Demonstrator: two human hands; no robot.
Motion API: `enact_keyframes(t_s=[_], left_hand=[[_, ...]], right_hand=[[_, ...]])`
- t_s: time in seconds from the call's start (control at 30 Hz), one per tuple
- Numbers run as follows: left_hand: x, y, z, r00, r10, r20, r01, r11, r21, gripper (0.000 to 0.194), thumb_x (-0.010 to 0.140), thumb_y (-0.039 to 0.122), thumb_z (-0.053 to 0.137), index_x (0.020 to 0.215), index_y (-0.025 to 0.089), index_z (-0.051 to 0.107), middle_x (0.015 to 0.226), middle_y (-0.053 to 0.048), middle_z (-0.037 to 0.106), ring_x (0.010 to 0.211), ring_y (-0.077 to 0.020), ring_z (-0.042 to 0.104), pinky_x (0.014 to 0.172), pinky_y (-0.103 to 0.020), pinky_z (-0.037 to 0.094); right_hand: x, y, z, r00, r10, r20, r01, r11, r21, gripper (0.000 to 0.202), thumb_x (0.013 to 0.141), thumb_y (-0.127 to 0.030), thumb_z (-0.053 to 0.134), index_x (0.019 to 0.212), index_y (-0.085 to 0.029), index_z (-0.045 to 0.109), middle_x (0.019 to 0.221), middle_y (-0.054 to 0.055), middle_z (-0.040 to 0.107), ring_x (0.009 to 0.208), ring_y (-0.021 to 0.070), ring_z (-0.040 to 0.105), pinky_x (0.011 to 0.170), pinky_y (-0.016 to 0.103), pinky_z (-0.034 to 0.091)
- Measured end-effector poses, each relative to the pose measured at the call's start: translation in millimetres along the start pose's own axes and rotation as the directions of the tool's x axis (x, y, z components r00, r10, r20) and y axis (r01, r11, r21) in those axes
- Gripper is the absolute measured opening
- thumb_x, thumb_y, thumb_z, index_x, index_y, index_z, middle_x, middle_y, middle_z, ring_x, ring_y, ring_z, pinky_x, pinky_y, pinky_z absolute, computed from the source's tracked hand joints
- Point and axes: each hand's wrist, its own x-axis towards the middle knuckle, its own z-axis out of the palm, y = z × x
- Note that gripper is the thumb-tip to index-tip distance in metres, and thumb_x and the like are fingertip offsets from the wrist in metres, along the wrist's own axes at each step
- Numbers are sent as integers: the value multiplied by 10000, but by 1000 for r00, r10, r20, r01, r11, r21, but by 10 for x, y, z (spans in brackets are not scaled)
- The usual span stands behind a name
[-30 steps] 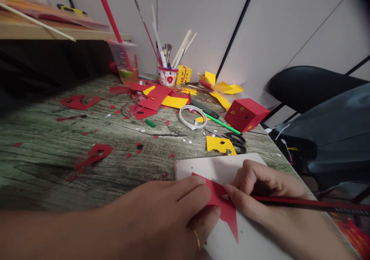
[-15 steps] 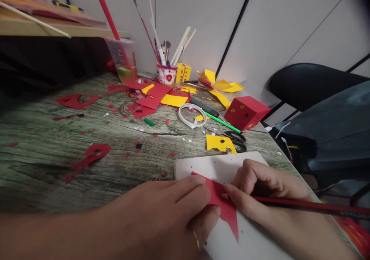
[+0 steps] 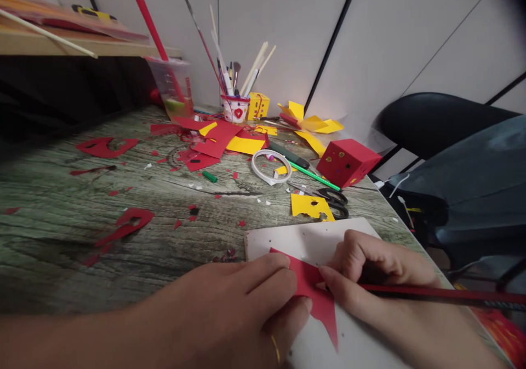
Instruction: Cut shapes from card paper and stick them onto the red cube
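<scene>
A pointed piece of red paper [image 3: 324,307] lies on a white board [image 3: 349,344] at the table's near right edge. My left hand [image 3: 255,298], with a ring on one finger, has its fingers and thumb closed on the left part of the paper. Pinched in my right hand [image 3: 365,287] is a red and black pencil [image 3: 415,293], its tip touching the paper near the middle. The pencil's shaft runs off to the right over my wrist. Part of the paper is hidden under my left fingers.
Beyond the board are a yellow scrap [image 3: 311,207], black-handled scissors [image 3: 337,198], a tape roll [image 3: 253,166] and a red box [image 3: 348,162]. A cup of brushes [image 3: 235,109] and a plastic cup [image 3: 175,87] stand behind. Red scraps [image 3: 107,146] lie left; a chair [image 3: 427,122] is right.
The view has shifted slightly, so the table items appear a little lower and further left. Both hands keep nearly the same place on the paper, and the pencil tip has barely moved.
</scene>
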Motion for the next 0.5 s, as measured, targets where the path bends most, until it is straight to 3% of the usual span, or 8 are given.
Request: enact_keyframes(t_s=[0.5], left_hand=[[14,-17,-12,999,29,31,-29,1000,5,250,795,217,331,933,182,536,919,-35,579,900,-184,495,621,-253,481]], right_hand=[[3,25,4,1000,5,20,-6,999,38,294,760,-223,487,513,-212,327,477,-67,363,432,84,310,368,198,263]])
